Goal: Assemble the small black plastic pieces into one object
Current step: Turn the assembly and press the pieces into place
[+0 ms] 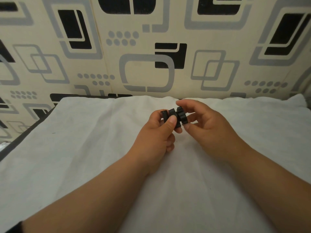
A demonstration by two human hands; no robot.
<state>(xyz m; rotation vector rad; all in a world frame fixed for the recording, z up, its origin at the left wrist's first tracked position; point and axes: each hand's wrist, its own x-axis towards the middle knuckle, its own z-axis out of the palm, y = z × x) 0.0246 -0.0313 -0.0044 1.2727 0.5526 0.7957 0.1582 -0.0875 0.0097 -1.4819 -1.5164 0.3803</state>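
Head view: above the white cloth [84, 157], left hand [156, 137] pinches the cluster of black pieces [171, 117], right hand [205, 125] fingers closed on the notched piece [183, 115], apparently mid-joining; next likely needs aligned pressing together.

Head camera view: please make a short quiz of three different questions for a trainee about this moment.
1. True or false: the black plastic pieces lie loose on the white cloth.
2. Which hand's thumb presses on the front of the pieces? A) left hand B) right hand C) neither
3. Fill in: behind the cloth stands a wall with a pattern of grey and ____ shapes.

Key
1. False; both hands hold them above the cloth.
2. A; the right hand grips the toothed end from the other side.
3. black
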